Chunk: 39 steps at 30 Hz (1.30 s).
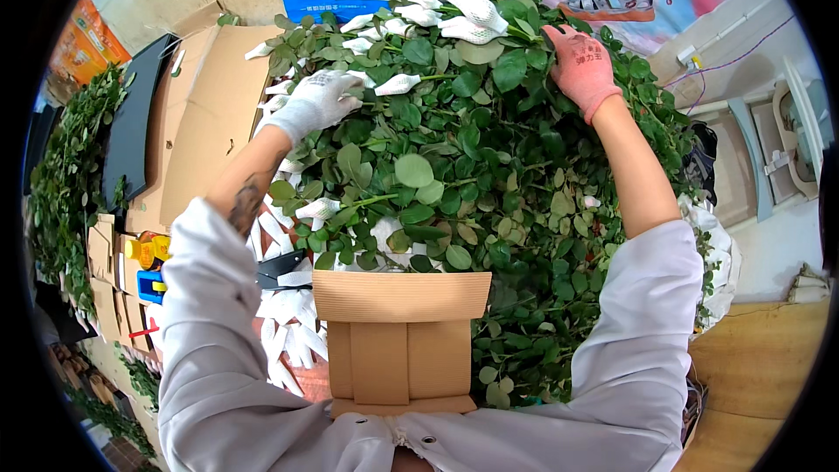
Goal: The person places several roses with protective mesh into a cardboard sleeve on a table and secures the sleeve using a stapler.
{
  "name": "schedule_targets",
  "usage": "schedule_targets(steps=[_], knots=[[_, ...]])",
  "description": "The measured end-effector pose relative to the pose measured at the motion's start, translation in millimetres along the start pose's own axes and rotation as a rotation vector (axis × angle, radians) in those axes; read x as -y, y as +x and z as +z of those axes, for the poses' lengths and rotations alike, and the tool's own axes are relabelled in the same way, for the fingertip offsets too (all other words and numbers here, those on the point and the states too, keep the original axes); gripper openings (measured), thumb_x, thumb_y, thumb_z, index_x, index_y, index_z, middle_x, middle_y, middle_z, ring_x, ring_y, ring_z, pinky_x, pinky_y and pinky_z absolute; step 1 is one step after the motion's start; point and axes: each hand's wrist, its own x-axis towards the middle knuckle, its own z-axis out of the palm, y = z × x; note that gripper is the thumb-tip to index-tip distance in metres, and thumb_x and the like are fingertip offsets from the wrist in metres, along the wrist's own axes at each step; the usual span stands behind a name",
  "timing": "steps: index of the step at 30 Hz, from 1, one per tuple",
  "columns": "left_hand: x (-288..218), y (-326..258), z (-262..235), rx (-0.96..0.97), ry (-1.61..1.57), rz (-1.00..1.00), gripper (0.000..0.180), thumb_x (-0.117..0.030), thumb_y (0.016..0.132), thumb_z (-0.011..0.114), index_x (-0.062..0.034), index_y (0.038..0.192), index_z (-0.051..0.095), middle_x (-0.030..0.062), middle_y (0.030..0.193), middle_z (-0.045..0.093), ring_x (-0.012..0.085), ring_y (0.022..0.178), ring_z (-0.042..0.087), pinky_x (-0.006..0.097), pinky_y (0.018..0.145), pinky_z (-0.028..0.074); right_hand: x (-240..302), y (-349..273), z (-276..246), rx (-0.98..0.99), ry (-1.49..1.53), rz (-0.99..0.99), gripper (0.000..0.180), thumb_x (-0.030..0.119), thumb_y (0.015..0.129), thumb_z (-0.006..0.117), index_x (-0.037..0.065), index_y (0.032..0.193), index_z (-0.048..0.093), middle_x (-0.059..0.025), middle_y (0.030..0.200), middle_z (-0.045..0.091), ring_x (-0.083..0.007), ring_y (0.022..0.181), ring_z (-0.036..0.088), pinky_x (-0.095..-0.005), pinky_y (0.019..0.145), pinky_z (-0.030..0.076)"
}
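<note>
- Rose stems (454,166), buds wrapped in white net sleeves, lie heaped beyond the cardboard wrap (400,332).
- We judge them light, springy, bruisable; take stalks, not buds.
- Our left hand (316,100) lies flat on the heap, the right hand (581,65) presses open; neither grips.

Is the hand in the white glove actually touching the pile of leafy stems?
Touching. The head view shows the left hand, in its white glove, pressed flat onto the heap of green leafy stems, fingers spread among the leaves, no gap visible.
</note>
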Motion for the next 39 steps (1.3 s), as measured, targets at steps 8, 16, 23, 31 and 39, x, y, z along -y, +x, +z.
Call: schedule_targets(steps=[8, 16, 23, 31, 39], knots=[[3, 22, -8, 0.619, -0.093, -0.119, 0.03, -0.028, 0.08, 0.059, -0.0083, 0.102, 0.066, 0.0113, 0.088, 0.066, 0.0229, 0.072, 0.064, 0.033, 0.068, 0.052, 4, 5, -62, -0.271, 0.218, -0.108, 0.042, 0.012, 0.076, 0.061, 0.014, 0.118, 0.055, -0.0154, 0.104, 0.063, -0.032, 0.097, 0.061, -0.04, 0.084, 0.049], [16, -1, -108, 0.704, -1.539, -0.231, 0.054, -0.029, 0.085, 0.064, -0.0032, 0.129, 0.045, 0.0105, 0.108, 0.06, 0.0184, 0.078, 0.062, 0.033, 0.06, 0.052, 78, 7, -98, -0.244, 0.726, -0.335, 0.048, 0.016, 0.076, 0.058, 0.007, 0.123, 0.053, -0.0186, 0.108, 0.062, -0.0332, 0.102, 0.059, -0.0399, 0.089, 0.047], [0, -18, -107, 0.649, -1.787, -0.03, 0.039, -0.024, 0.091, 0.057, -0.0055, 0.125, 0.051, 0.0084, 0.12, 0.058, 0.0165, 0.105, 0.056, 0.031, 0.086, 0.05, 115, 29, -40, -0.002, 0.607, -0.424, 0.037, 0.024, 0.08, 0.056, 0.004, 0.111, 0.055, -0.0191, 0.102, 0.064, -0.0327, 0.095, 0.062, -0.0407, 0.084, 0.048], [39, -35, -14, -0.035, -0.256, 0.009, 0.051, -0.052, 0.087, 0.052, -0.0076, 0.11, 0.063, 0.0144, 0.101, 0.067, 0.0315, 0.093, 0.063, 0.041, 0.081, 0.049, -18, -11, -101, -0.296, 0.807, 0.153, 0.042, 0.012, 0.08, 0.062, 0.002, 0.12, 0.053, -0.0186, 0.117, 0.058, -0.0326, 0.108, 0.057, -0.0378, 0.094, 0.045], [24, -70, 26, 0.173, 0.316, -0.07, 0.02, -0.018, 0.081, 0.053, -0.0108, 0.095, 0.064, 0.012, 0.095, 0.065, 0.0288, 0.092, 0.063, 0.042, 0.081, 0.048, -406, -132, -182, -0.523, -0.33, 0.21, 0.037, 0.022, 0.087, 0.052, 0.008, 0.121, 0.054, -0.0149, 0.124, 0.053, -0.0314, 0.116, 0.049, -0.0386, 0.099, 0.037]])
